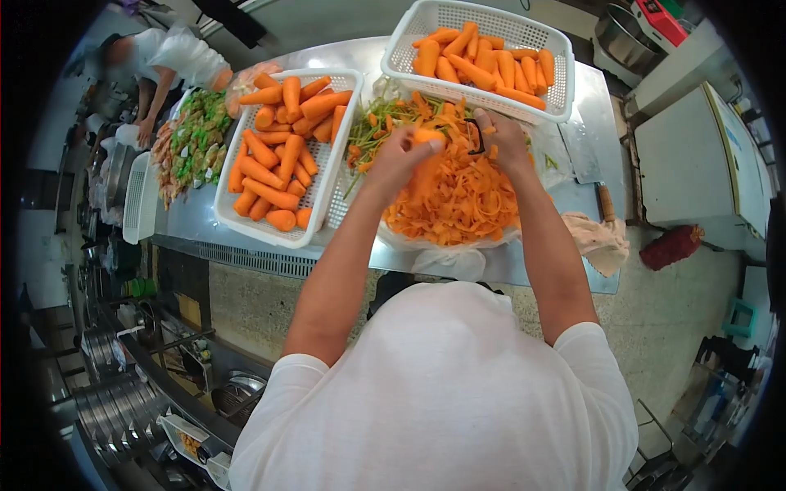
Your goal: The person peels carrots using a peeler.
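My left hand (399,159) is closed around a carrot (428,136), part of which the fingers hide. In my right hand (505,141) is a black peeler (476,137), held just right of the carrot. Both hands are over a large heap of carrot peelings (450,200), with green stem ends (379,114) at its far left. Left of the heap, a white basket (318,225) holds many unpeeled-looking or whole carrots (278,164). Behind the heap stands a second white basket (561,78) with more carrots (483,65).
A cleaver (604,200) and a beige cloth (596,241) lie at the right of the metal table (602,274). Another person (164,65) reaches over a green and brown pile (195,135) at the left. A white fridge-like cabinet (684,155) stands to the right.
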`<move>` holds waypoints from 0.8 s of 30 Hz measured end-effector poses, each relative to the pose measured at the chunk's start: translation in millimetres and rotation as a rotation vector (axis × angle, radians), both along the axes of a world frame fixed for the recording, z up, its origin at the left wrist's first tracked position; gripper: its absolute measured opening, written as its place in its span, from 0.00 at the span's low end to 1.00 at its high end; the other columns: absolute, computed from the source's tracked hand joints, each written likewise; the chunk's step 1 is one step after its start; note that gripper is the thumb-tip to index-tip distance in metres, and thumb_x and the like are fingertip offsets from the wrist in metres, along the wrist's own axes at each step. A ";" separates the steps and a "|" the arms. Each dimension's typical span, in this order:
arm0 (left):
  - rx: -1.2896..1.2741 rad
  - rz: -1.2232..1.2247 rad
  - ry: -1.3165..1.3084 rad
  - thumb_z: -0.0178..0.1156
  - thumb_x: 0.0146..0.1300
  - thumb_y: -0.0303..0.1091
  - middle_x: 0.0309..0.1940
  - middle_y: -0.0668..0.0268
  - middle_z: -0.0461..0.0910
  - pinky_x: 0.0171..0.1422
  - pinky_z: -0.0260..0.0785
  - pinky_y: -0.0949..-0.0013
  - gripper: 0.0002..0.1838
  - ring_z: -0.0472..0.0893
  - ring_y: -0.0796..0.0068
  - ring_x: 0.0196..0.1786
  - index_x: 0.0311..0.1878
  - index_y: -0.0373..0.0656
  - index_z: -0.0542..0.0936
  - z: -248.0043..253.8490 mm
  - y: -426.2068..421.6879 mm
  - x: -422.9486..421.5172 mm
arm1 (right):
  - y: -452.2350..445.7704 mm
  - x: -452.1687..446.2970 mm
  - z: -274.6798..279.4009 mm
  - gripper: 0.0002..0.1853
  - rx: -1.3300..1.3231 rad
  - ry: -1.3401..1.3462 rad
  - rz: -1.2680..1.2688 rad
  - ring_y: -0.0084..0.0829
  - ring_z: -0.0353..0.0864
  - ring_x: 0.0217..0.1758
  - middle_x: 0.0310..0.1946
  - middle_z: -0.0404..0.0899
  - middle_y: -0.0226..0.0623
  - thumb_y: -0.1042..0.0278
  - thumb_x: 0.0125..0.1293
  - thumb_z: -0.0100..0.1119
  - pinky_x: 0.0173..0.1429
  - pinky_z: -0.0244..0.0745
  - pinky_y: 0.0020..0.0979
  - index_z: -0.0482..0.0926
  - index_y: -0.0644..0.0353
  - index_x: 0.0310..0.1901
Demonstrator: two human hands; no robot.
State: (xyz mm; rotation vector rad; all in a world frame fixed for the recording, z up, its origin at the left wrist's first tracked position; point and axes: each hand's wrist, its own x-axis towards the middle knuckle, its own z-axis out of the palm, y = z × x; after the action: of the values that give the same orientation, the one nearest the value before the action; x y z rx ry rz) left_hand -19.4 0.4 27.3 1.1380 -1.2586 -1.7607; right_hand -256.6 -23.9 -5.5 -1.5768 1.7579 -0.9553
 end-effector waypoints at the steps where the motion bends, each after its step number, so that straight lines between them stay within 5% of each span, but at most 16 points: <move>1: -0.106 0.169 0.076 0.65 0.68 0.41 0.48 0.58 0.79 0.47 0.83 0.63 0.23 0.84 0.67 0.46 0.60 0.42 0.70 13.6 -6.1 -1.0 | -1.8 -2.9 0.5 0.30 -0.058 -0.004 -0.020 0.47 0.78 0.31 0.24 0.79 0.45 0.40 0.77 0.48 0.42 0.72 0.46 0.81 0.63 0.33; 3: -0.200 0.332 0.146 0.66 0.67 0.37 0.52 0.58 0.78 0.51 0.83 0.61 0.26 0.84 0.68 0.50 0.63 0.43 0.67 44.2 -6.7 1.9 | -1.9 -5.1 -2.1 0.30 -0.104 -0.013 -0.046 0.48 0.78 0.31 0.24 0.79 0.45 0.40 0.77 0.48 0.42 0.73 0.46 0.81 0.63 0.33; 5: -0.289 0.420 0.563 0.66 0.66 0.35 0.56 0.58 0.77 0.52 0.83 0.58 0.30 0.83 0.66 0.54 0.67 0.46 0.63 72.3 4.6 3.7 | 3.2 -11.3 -3.2 0.30 -0.219 -0.055 -0.132 0.50 0.79 0.33 0.26 0.80 0.47 0.41 0.78 0.47 0.44 0.73 0.46 0.82 0.64 0.35; 8: -0.216 0.356 0.636 0.66 0.66 0.33 0.54 0.60 0.78 0.55 0.83 0.52 0.27 0.84 0.61 0.55 0.65 0.47 0.66 61.5 10.3 13.7 | 15.7 -12.4 2.7 0.29 -0.245 -0.014 -0.114 0.52 0.80 0.34 0.28 0.81 0.51 0.43 0.78 0.48 0.44 0.74 0.46 0.82 0.64 0.37; 12: 0.144 0.182 0.785 0.56 0.74 0.52 0.43 0.59 0.83 0.52 0.82 0.55 0.21 0.85 0.60 0.47 0.56 0.44 0.75 25.4 5.7 25.2 | 23.2 -2.5 5.0 0.24 -0.302 -0.106 -0.063 0.53 0.80 0.34 0.29 0.81 0.53 0.47 0.77 0.53 0.43 0.75 0.45 0.83 0.64 0.38; 13: 0.177 0.199 0.763 0.50 0.75 0.61 0.39 0.58 0.83 0.44 0.82 0.56 0.28 0.85 0.62 0.42 0.56 0.43 0.76 22.3 2.5 20.1 | 23.3 0.3 8.4 0.24 -0.306 -0.110 -0.048 0.53 0.80 0.34 0.29 0.81 0.53 0.47 0.77 0.53 0.43 0.75 0.45 0.83 0.64 0.38; 17: 0.354 0.204 0.566 0.46 0.77 0.62 0.36 0.61 0.82 0.42 0.81 0.56 0.28 0.84 0.64 0.33 0.53 0.42 0.74 22.6 5.0 6.8 | 31.8 20.8 40.3 0.20 -0.321 -0.116 0.124 0.47 0.80 0.32 0.27 0.81 0.47 0.54 0.75 0.55 0.41 0.73 0.44 0.84 0.64 0.37; 22: 0.516 0.282 0.566 0.44 0.80 0.57 0.36 0.63 0.82 0.35 0.81 0.63 0.24 0.84 0.69 0.33 0.57 0.45 0.74 5.3 6.4 -13.0 | 54.4 53.3 76.3 0.14 -0.697 0.092 0.350 0.44 0.80 0.28 0.23 0.80 0.41 0.57 0.71 0.58 0.43 0.71 0.43 0.86 0.58 0.40; 24: 0.540 0.096 0.534 0.44 0.80 0.58 0.43 0.59 0.84 0.38 0.85 0.61 0.26 0.87 0.67 0.39 0.60 0.45 0.74 -7.9 8.1 -9.1 | 46.5 57.1 66.6 0.14 -0.699 0.235 0.510 0.43 0.82 0.28 0.22 0.81 0.39 0.55 0.69 0.59 0.45 0.71 0.43 0.86 0.54 0.45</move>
State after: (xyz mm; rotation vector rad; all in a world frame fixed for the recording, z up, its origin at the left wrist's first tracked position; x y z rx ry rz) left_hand -28.4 8.5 19.3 0.8819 -0.4156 -2.2008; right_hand -199.5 22.6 61.1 -2.5036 1.0805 -1.2191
